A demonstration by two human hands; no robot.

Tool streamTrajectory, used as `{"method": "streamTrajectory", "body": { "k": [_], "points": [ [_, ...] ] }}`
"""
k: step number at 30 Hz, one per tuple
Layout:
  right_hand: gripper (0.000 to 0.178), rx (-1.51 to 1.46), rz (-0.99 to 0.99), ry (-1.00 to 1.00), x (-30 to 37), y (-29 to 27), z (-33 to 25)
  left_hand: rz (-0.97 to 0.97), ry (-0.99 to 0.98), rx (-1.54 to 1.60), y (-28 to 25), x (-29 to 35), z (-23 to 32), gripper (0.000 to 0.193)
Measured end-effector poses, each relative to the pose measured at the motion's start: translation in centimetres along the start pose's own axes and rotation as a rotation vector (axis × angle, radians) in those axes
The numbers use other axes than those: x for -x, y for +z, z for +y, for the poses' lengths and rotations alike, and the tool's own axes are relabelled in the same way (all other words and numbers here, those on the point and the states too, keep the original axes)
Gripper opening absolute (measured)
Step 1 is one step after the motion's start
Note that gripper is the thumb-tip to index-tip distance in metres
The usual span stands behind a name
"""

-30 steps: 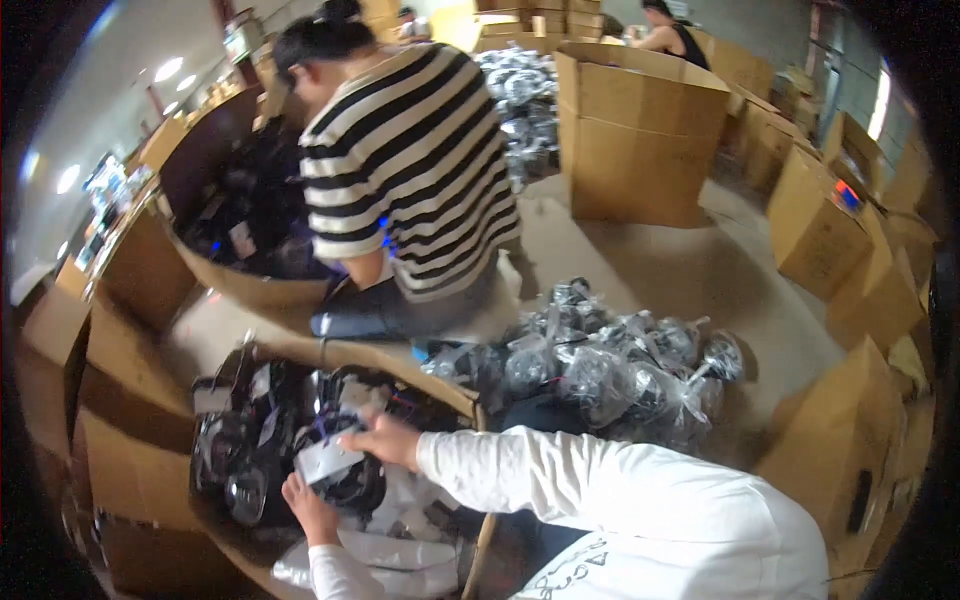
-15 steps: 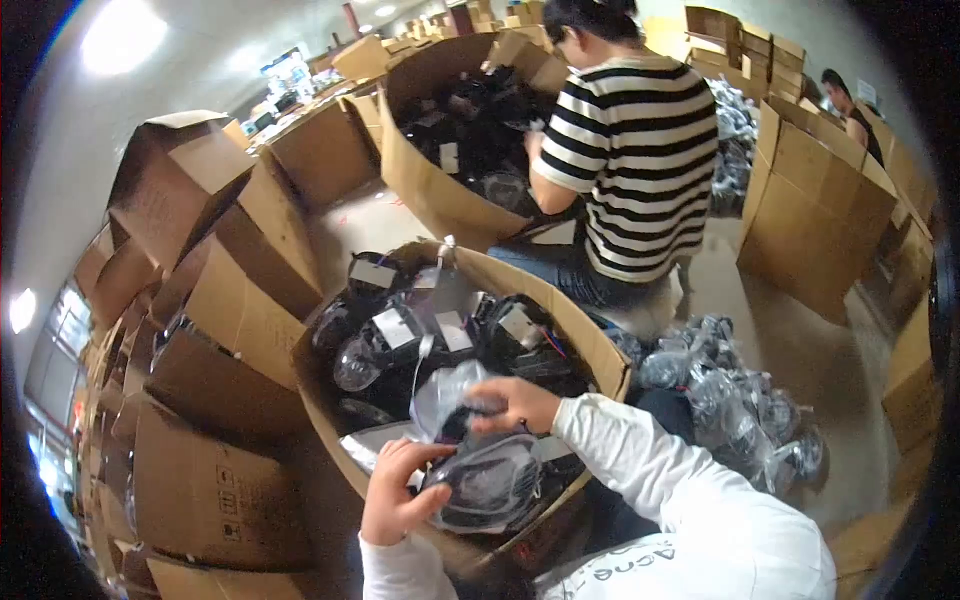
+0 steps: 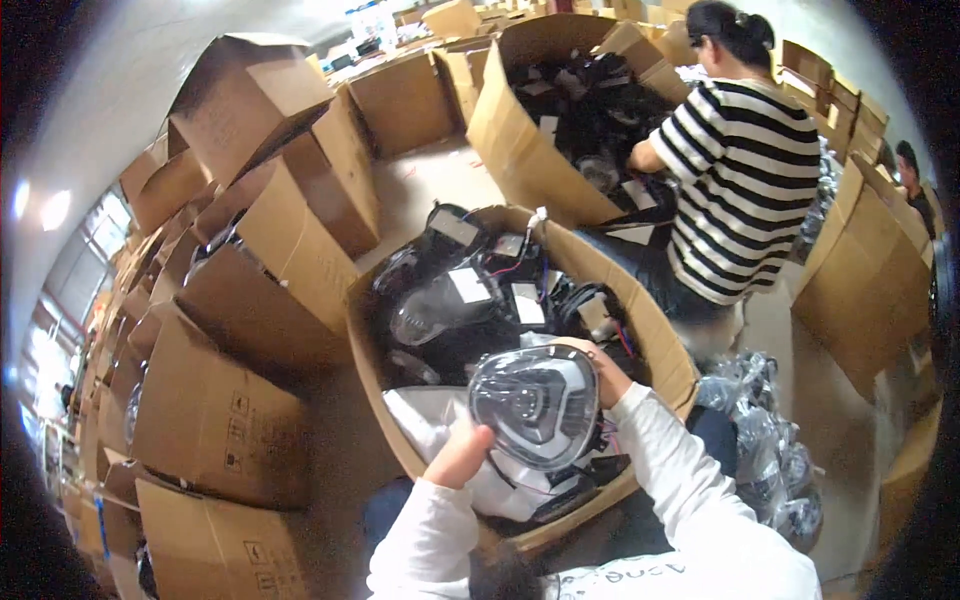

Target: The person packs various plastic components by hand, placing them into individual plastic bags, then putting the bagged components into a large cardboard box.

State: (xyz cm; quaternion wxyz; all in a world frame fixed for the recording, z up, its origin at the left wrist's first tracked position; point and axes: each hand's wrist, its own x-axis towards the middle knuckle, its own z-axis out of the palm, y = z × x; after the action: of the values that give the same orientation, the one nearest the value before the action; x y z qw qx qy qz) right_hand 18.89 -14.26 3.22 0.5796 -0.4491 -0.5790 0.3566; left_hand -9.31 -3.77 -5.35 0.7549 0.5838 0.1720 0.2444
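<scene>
A headlight [image 3: 535, 408] with a clear lens and a black body faces up between my hands, above an open cardboard carton [image 3: 668, 365]. My left hand [image 3: 462, 455] is closed on its lower left edge, with the thumb at the rim. Around its upper right edge my right hand [image 3: 603, 368] is wrapped, partly hidden behind it. Inside the carton lie several black lamp units with white labels, among them a lamp [image 3: 432, 305] with a clear cover. White wrapping [image 3: 415, 418] sits at the carton's near left, under my left hand.
A person [image 3: 745, 190] in a striped top works at a second large carton [image 3: 490, 110] of black parts. Clear-bagged parts [image 3: 765, 450] are heaped on the floor at right. Stacked cartons [image 3: 235, 400] line the left. Another person [image 3: 912, 190] is at far right.
The headlight is now raised with its lens up and held at both sides; before, my hands were apart over bagged parts. The view has swung, shifting the scene right.
</scene>
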Motion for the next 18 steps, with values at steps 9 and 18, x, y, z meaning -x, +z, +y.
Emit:
{"method": "streamTrajectory", "body": {
  "k": [9,18],
  "points": [
    [0.08,-0.065,-0.028,0.265,-0.6,-3.5,-2.6,0.015,-0.245,0.489,3.7,-1.1,4.4,0.084],
    [0.068,-0.076,0.021,0.035,0.4,-4.2,-6.4,-0.566,-0.421,0.636,8.1,-0.7,6.4,0.132]
  ]
}}
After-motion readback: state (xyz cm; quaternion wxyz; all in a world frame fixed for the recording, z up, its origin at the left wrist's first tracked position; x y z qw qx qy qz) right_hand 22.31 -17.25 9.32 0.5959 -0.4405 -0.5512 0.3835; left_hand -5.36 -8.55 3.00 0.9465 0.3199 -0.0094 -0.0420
